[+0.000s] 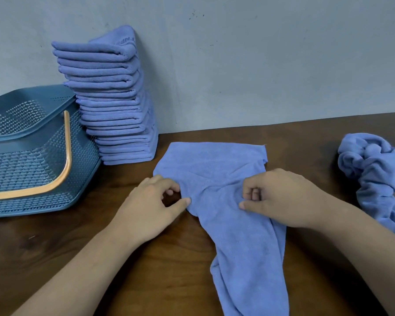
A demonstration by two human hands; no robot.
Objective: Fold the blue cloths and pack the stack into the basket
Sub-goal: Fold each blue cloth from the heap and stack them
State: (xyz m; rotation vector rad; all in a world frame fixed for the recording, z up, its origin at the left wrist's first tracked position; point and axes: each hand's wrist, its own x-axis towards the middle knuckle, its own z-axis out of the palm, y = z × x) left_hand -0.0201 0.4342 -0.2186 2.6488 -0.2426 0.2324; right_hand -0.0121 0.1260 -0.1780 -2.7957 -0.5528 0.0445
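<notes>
Head: cloth (pixel 214 169) beneath right hand (pixel 281 197)

Cloths (pixel 217 179), periwinkle blue; basket (pixel 32 156), teal lattice, peach handle (pixel 65 156); table (pixel 55 236), dark brown woodgrain; wall (pixel 260 65), grey.

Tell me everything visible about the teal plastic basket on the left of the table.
The teal plastic basket stands upright on the dark wooden table, cut off by the left frame edge. Its walls are perforated lattice under a solid rim band; a pale orange handle lies folded down over its near side. No cloth shows in the visible part of its inside. The tall stack of folded blue cloths stands right against its right corner.
</notes>
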